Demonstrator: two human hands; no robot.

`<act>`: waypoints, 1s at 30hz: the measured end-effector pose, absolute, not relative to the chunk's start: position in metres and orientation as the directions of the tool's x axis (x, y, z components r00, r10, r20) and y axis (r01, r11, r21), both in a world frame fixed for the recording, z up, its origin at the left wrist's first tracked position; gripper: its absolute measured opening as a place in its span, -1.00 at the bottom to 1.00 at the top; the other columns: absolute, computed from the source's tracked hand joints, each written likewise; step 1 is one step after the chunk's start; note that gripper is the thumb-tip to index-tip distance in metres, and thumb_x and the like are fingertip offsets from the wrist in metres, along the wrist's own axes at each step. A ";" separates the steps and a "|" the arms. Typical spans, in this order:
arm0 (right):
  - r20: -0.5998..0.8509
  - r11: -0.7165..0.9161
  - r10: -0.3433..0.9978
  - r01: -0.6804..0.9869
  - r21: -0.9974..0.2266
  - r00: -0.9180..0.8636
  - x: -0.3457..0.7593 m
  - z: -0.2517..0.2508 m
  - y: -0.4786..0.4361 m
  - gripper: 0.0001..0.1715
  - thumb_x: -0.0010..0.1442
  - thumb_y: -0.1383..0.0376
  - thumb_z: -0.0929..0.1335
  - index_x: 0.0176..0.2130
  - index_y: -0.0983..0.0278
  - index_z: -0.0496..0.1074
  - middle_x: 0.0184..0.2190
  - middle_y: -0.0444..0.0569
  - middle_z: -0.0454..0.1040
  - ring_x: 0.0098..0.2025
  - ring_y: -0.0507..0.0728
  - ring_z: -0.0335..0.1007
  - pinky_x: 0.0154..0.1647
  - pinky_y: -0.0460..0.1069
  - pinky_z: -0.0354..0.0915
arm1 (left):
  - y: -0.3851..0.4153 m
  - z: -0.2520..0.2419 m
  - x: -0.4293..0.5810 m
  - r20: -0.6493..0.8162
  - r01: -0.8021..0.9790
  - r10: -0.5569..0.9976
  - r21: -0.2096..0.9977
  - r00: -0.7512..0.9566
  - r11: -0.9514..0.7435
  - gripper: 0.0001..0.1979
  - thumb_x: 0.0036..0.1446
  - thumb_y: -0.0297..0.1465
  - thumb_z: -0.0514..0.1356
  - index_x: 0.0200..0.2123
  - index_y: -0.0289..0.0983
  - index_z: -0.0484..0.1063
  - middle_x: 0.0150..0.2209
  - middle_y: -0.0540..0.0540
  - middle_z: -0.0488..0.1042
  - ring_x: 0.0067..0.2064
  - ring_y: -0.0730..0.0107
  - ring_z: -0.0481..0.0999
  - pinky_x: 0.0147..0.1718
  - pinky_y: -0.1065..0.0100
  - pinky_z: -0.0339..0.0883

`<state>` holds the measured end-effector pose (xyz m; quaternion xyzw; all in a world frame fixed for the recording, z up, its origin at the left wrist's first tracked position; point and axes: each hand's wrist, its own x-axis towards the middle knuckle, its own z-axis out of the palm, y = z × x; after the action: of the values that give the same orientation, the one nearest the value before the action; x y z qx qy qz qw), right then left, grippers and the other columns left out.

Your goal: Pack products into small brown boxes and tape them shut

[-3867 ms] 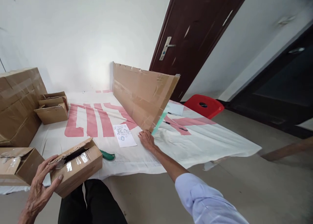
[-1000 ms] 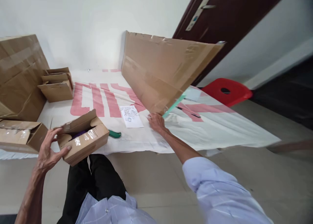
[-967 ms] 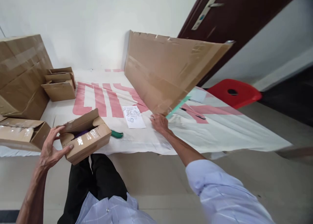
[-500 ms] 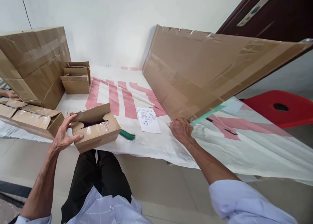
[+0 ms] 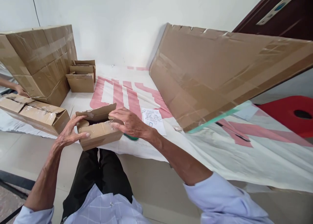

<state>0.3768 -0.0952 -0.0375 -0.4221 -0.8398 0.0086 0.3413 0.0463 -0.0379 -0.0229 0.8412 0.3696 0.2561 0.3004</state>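
A small cardboard box [image 5: 99, 135] sits at the table's front edge, its long back flap raised and its inside dark. My left hand [image 5: 70, 133] grips the box's left end, thumb on the front and fingers behind. At the opposite end, my right hand [image 5: 128, 122] is closed over the right corner, with fingertips by the flap and thumb on the front. Partly covered by that hand, a green object [image 5: 131, 137] lies on the cloth. A white sheet of paper with drawn shapes [image 5: 153, 119] lies just beyond my right wrist.
Large cardboard boxes [image 5: 41, 61] stand at left, with smaller open boxes [image 5: 80, 82] beside them. A closed long box [image 5: 34, 115] lies near another person's hand [image 5: 22, 90]. At right leans a big cardboard panel [image 5: 210, 74]; beyond it is a red stool [image 5: 290, 115].
My right hand has left the lower corner of the big cardboard panel and moved left onto the small box. My left hand keeps its hold. The view has shifted slightly.
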 end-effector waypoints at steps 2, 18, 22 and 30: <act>0.489 0.656 0.722 0.710 -0.257 -0.490 0.360 -0.034 -0.092 -0.59 0.43 0.05 0.44 0.12 0.21 0.59 -0.04 0.09 0.65 0.07 0.31 0.50 0.14 0.24 0.44 | -0.039 -0.022 0.048 0.213 0.468 0.789 0.706 0.576 -0.532 -0.29 0.17 0.13 0.34 0.24 -0.16 0.54 0.21 -0.23 0.50 0.29 -0.12 0.47 0.34 -0.05 0.35; 0.690 0.686 0.505 0.726 0.043 -0.518 0.342 -0.046 -0.174 -0.74 0.39 0.53 0.33 -0.21 0.23 0.57 -0.24 0.01 0.64 -0.19 0.15 0.53 -0.16 0.04 0.48 | -0.044 -0.027 0.055 0.249 0.502 0.846 0.712 0.472 -0.490 -0.60 0.21 0.05 0.31 -0.17 -0.15 0.46 -0.17 -0.04 0.43 -0.16 0.21 0.42 -0.10 0.18 0.35; 0.649 0.692 0.542 0.722 0.018 -0.535 0.339 -0.051 -0.181 -0.87 0.44 0.38 0.39 -0.20 0.25 0.55 -0.22 0.06 0.61 -0.17 0.19 0.50 -0.13 0.08 0.46 | -0.049 -0.025 0.057 0.224 0.553 0.862 0.688 0.455 -0.470 -0.53 0.07 0.01 0.42 -0.18 -0.16 0.37 -0.19 -0.01 0.38 -0.17 0.22 0.39 -0.13 0.20 0.35; 0.516 0.661 0.714 0.697 -0.276 -0.473 0.330 -0.041 -0.152 -0.71 0.50 0.40 0.29 -0.22 0.25 0.56 -0.21 0.06 0.61 -0.11 0.18 0.52 0.01 0.08 0.46 | -0.056 -0.038 0.073 0.231 0.631 0.861 0.599 0.452 -0.492 -0.61 0.13 -0.11 0.37 -0.05 -0.16 0.54 -0.01 -0.14 0.42 0.09 -0.04 0.53 0.18 0.01 0.42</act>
<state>0.3305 -0.1520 -0.0408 -0.4112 -0.8582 0.0136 0.3070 0.0733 -0.0558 -0.0378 0.8232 0.4534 0.2616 0.2199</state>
